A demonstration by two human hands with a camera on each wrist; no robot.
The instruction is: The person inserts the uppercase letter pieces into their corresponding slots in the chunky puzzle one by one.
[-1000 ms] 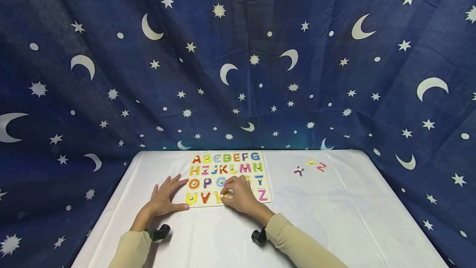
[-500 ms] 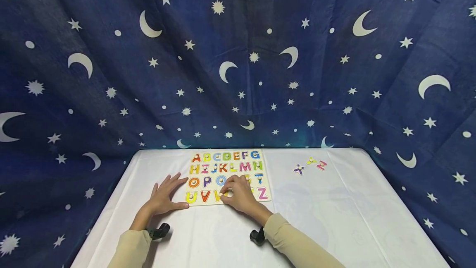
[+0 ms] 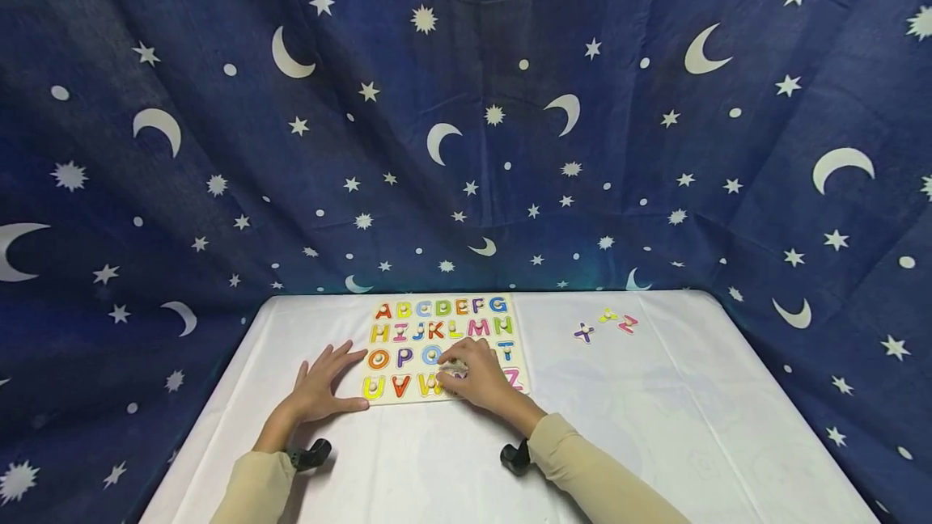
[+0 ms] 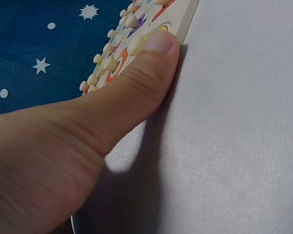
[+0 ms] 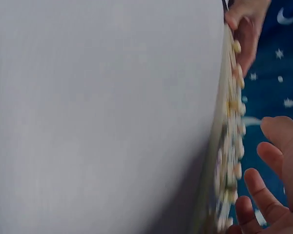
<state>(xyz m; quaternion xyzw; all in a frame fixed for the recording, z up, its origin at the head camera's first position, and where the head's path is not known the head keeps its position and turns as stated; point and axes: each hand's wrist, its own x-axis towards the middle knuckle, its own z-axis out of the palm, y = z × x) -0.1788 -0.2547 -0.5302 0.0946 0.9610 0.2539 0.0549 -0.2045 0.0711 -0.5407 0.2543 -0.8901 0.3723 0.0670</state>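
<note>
A wooden alphabet board (image 3: 455, 399) with knobbed letter pieces lies at the table's far side. My left hand (image 3: 318, 386) is spread at its left edge; the left wrist view shows the thumb (image 4: 146, 73) resting on the near corner by a knob. Over the bottom row hovers my right hand (image 3: 476, 376), fingers loosely bent and apart, holding nothing. Just left of its fingertips the yellow letter W (image 3: 428, 385) sits in the board. In the right wrist view, the right fingers (image 5: 263, 195) are separate above the row of knobs. The hand hides part of the lower rows.
Three loose letter pieces lie right of the board: a purple X (image 3: 584, 333), a yellow-green Y (image 3: 607, 315) and a pink Z (image 3: 628, 324). A white cloth covers the table (image 3: 655, 427). A blue curtain (image 3: 466, 144) with moons and stars hangs behind.
My right hand has let go of the W's knob and moved slightly up and to the right, uncovering the W. My left hand stays at the board's edge.
</note>
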